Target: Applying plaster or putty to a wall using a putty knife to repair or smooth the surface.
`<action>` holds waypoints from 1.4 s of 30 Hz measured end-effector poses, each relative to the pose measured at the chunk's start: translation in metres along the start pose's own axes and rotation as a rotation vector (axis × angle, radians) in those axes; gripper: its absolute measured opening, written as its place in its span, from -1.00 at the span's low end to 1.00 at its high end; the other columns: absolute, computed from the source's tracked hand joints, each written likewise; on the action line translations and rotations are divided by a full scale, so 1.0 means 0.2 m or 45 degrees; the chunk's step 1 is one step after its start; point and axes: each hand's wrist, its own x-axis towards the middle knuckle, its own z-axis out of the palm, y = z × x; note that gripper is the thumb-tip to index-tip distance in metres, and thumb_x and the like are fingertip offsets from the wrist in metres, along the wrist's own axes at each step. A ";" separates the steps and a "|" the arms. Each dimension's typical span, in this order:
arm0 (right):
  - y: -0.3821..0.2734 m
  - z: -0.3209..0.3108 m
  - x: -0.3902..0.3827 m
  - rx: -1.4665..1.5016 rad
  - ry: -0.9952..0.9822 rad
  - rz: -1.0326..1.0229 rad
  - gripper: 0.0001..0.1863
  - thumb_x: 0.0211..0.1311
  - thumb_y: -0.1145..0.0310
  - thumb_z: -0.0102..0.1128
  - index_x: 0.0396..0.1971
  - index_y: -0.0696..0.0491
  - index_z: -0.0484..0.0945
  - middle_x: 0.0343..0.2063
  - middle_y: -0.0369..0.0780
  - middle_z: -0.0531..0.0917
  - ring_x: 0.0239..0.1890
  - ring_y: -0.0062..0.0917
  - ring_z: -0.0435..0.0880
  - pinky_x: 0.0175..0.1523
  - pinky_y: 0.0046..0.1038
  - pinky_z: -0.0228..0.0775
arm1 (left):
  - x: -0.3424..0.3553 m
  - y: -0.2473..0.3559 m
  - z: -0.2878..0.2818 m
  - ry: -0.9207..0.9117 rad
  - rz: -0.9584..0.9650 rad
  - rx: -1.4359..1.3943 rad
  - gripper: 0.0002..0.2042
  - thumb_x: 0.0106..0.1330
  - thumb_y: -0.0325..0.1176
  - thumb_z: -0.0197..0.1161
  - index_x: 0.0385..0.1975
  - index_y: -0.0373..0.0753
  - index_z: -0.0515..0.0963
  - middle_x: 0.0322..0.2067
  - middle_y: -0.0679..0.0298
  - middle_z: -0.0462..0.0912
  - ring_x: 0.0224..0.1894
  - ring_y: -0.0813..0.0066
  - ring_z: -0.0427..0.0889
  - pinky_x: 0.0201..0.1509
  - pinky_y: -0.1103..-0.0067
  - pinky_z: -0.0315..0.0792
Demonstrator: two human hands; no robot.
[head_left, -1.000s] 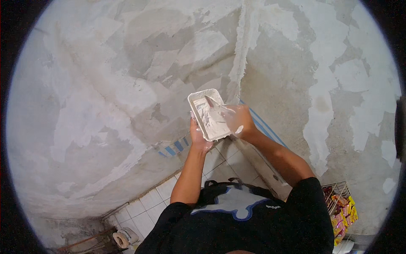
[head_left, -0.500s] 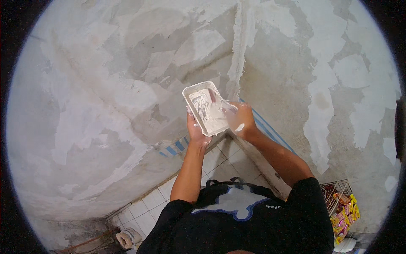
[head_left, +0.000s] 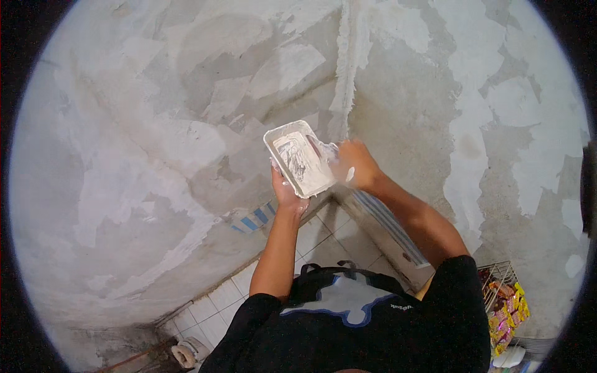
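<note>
My left hand (head_left: 286, 193) grips a white rectangular tray (head_left: 270, 143) from beneath and the left side, tilted and smeared inside with pale paste (head_left: 301, 165). My right hand (head_left: 359, 163), partly blurred, is closed on a scraper (head_left: 318, 145) coated in the same paste, its blade at the tray's right side, inside or over the rim; I cannot tell which. White smears show on both hands.
Patchy plastered wall (head_left: 205, 81) fills the view, with blue-and-white striped strips (head_left: 255, 217) low down. Below are white tiled floor (head_left: 225, 292), a wire basket of bright packets (head_left: 507, 311) at lower right and pale objects (head_left: 185, 353) at lower left.
The tray and my left hand have moved up and left. My right hand and the scraper have moved slightly upward, with the scraper shifting toward the tray's right edge.
</note>
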 end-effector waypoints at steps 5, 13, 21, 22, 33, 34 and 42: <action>0.01 0.14 -0.07 0.293 -0.038 0.345 -0.70 -0.05 0.28 0.14 -0.62 0.28 0.53 -0.57 0.10 0.55 -0.42 -0.01 0.55 -0.23 -0.12 0.37 | 0.01 -0.04 -0.06 0.013 -0.012 0.036 -0.46 0.38 0.05 -0.30 0.14 -0.22 0.29 0.07 0.18 0.44 0.09 0.22 0.45 0.19 0.33 0.33; -0.06 0.21 -0.01 0.385 0.192 0.368 -0.74 -0.07 0.29 0.19 -0.60 0.24 0.56 -0.57 0.09 0.57 -0.46 -0.04 0.58 -0.32 -0.19 0.39 | -0.07 -0.13 -0.04 0.107 -0.165 0.021 -0.46 0.37 0.07 -0.33 0.12 -0.18 0.32 0.02 0.22 0.48 0.06 0.27 0.46 0.18 0.33 0.32; -0.06 0.11 -0.08 0.423 0.117 -0.254 -0.75 -0.01 0.31 0.17 -0.44 0.21 0.59 -0.50 0.08 0.59 -0.43 -0.10 0.61 -0.27 -0.23 0.42 | -0.06 -0.04 -0.14 0.021 -0.265 -0.149 -0.47 0.34 0.09 -0.24 0.12 -0.16 0.33 0.04 0.21 0.45 0.06 0.23 0.46 0.15 0.29 0.34; 0.01 0.13 -0.08 0.306 0.071 -0.348 -0.75 0.01 0.31 0.16 -0.44 0.22 0.59 -0.50 0.08 0.60 -0.42 -0.12 0.62 -0.26 -0.24 0.43 | -0.06 -0.04 -0.10 0.062 -0.259 -0.116 -0.46 0.33 0.10 -0.23 0.11 -0.16 0.34 0.04 0.20 0.46 0.06 0.22 0.47 0.14 0.28 0.35; -0.08 0.09 0.03 0.448 -0.221 0.146 -0.68 -0.17 0.28 0.25 -0.56 0.30 0.56 -0.48 0.13 0.58 -0.38 -0.01 0.60 -0.27 -0.21 0.44 | -0.10 0.01 -0.03 -0.119 -0.296 -0.118 -0.49 0.37 0.03 -0.26 0.16 -0.16 0.29 0.11 0.20 0.41 0.12 0.18 0.41 0.22 0.27 0.29; -0.07 0.08 0.05 0.449 -0.225 0.141 -0.68 -0.17 0.28 0.25 -0.56 0.30 0.56 -0.48 0.13 0.58 -0.38 -0.01 0.60 -0.27 -0.21 0.44 | -0.10 0.03 -0.02 -0.061 -0.256 -0.097 -0.49 0.37 0.03 -0.25 0.16 -0.16 0.29 0.11 0.20 0.41 0.12 0.18 0.41 0.22 0.27 0.29; -0.15 0.03 0.13 0.379 -0.125 0.194 -0.70 -0.25 0.37 0.22 -0.59 0.37 0.51 -0.59 0.16 0.54 -0.48 -0.04 0.61 -0.38 -0.21 0.41 | -0.10 0.01 -0.05 -0.012 -0.277 -0.006 -0.50 0.36 0.03 -0.24 0.14 -0.17 0.31 0.07 0.19 0.44 0.06 0.21 0.46 0.15 0.28 0.36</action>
